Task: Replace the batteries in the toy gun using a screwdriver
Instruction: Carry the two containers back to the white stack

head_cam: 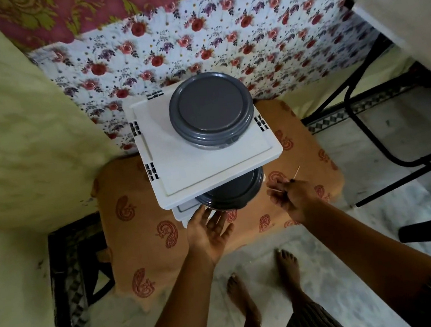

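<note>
My left hand (208, 228) was released, palm up with fingers spread, fingertips touching the lower tier of the white rack (208, 161) under a grey-lidded jar (231, 194). My right hand (293, 194) pinched a thin, pale stick-like tool (296, 173); I couldn't tell whether it was the screwdriver. Another grey-lidded jar (211, 108) stood on the top shelf. I couldn't see the toy gun.

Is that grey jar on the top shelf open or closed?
Closed. The grey jar on the white rack has its round lid seated flat and level over its mouth, with no gap showing.
</note>
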